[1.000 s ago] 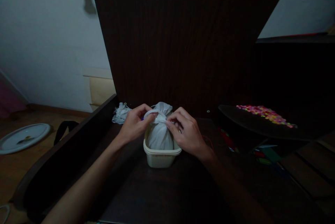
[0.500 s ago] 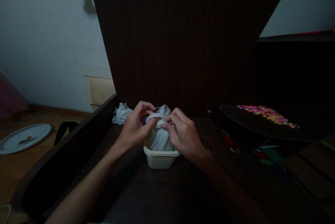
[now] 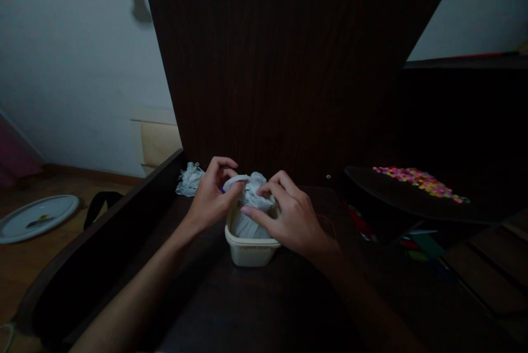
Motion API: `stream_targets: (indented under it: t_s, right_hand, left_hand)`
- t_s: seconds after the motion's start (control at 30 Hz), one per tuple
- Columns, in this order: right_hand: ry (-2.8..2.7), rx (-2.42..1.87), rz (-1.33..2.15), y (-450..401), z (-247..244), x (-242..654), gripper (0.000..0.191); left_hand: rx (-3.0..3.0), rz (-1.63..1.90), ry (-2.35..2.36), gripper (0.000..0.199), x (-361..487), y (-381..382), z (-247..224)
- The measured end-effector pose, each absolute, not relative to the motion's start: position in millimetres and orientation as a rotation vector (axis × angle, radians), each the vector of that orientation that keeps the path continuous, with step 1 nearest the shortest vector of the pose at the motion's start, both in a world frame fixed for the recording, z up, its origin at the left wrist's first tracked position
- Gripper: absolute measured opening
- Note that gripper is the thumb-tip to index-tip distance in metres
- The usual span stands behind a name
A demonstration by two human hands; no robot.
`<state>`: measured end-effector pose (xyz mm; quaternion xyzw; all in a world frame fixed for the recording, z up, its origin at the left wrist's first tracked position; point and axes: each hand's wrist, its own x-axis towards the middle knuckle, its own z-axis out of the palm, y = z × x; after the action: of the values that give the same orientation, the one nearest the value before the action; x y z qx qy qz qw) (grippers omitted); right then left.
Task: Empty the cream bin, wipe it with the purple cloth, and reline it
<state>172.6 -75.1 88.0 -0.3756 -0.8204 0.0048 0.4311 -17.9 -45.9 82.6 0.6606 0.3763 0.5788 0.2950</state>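
A white plastic bag (image 3: 249, 226) sits bunched inside a small cream plastic basket (image 3: 252, 257) on the dark wooden surface. My left hand (image 3: 214, 193) is closed on a twisted white loop of this bag, at the basket's left side. On the right, my right hand (image 3: 291, 213) has its thumb and fingers apart around the crumpled top of the bag, close to it or touching. Something purple shows by my left fingertips, mostly hidden. Behind my left hand lies another crumpled whitish plastic bag (image 3: 190, 179).
A dark raised side edge (image 3: 124, 226) runs along the left. Behind the basket stands a tall dark wooden panel (image 3: 280, 67). Small colourful pieces (image 3: 421, 181) lie on a dark shelf at right. A white round lid-like disc (image 3: 53, 215) is on the floor.
My right thumb and fingers have spread from their pinch on the bag. The bag's twisted top has sunk lower and looks more crumpled. My left hand keeps the loop.
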Motion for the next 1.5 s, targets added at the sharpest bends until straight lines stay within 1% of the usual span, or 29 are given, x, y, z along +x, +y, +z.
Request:
stream_targets:
  t_s: [0.03,0.13,0.23,0.37,0.47,0.53,0.63,0.67,0.7,0.77,0.8,0.87,1.0,1.07,1.17,1.2,1.23,1.3,1.33,1.37,1.43,1.5]
  right_hand:
    - [-2.066,-0.953,-0.041,-75,87,172,0.022]
    - [-2.125,-0.979,-0.135,-76,86,170,0.007]
    - [-2.146,-0.952,-0.062,-76,88,174,0.01]
    - [-2.118,-0.797,0.177,-77,93,184,0.015]
    - [-2.042,-0.82,0.209,-78,95,188,0.011]
    - [-2.023,-0.87,0.168,-78,95,187,0.002]
    - [-2.099,-0.905,0.058,-79,93,180,0.028]
    - [-2.134,-0.912,0.009,-79,92,178,0.029]
    - [-2.165,-0.917,-0.041,-79,90,176,0.024]
    - [-2.208,-0.911,-0.109,-78,88,176,0.008]
    - [-2.219,-0.897,-0.116,-77,88,177,0.007]
    - [-2.233,-0.849,-0.079,-76,88,183,0.014]
    - [-2.195,-0.756,0.102,-71,94,199,0.021]
    - [-2.13,-0.78,0.189,-69,97,205,0.02]
    - [-2.046,-0.838,0.239,-71,100,203,0.01]
    - [-2.045,-0.838,0.232,-73,101,200,0.005]
    - [-2.06,-0.827,0.209,-75,100,196,0.004]
    - [-2.127,-0.808,0.111,-80,98,186,0.021]
    - [-2.167,-0.814,0.036,-81,96,181,0.028]
    - [-2.2,-0.829,-0.047,-82,94,177,0.029]
    - [-2.233,-0.856,-0.172,-81,90,173,0.02]
    - [-2.231,-0.848,-0.183,-79,87,174,0.016]
  left_hand:
    - [1.765,1.54,0.983,0.032,-16,-49,85]
    - [1.8,1.534,0.938,0.031,-14,-54,90]
    - [1.831,1.528,0.957,0.029,-18,-52,88]
    - [1.782,1.63,1.07,0.028,-27,-41,82]
    - [1.695,1.624,1.091,0.031,-29,-39,82]
    - [1.683,1.601,1.088,0.03,-27,-42,84]
    - [1.699,1.585,1.06,0.028,-20,-50,89]
    - [1.703,1.585,1.045,0.028,-18,-52,91]
    - [1.706,1.583,1.026,0.028,-16,-54,92]
    - [1.714,1.58,0.996,0.028,-16,-55,93]
    - [1.721,1.577,0.992,0.029,-16,-55,93]
    - [1.737,1.579,1.017,0.029,-20,-53,91]
    - [1.739,1.599,1.107,0.03,-28,-47,86]
    - [1.719,1.582,1.121,0.031,-30,-46,84]
    - [1.71,1.572,1.132,0.03,-27,-48,85]
    - [1.717,1.586,1.142,0.029,-25,-50,86]
    - [1.725,1.606,1.153,0.028,-23,-51,88]
    - [1.733,1.649,1.167,0.026,-18,-54,91]
    - [1.729,1.659,1.162,0.026,-17,-55,92]
    - [1.722,1.659,1.145,0.026,-16,-56,93]
    - [1.697,1.631,1.084,0.026,-15,-57,95]
    - [1.669,1.592,1.006,0.028,-16,-57,95]
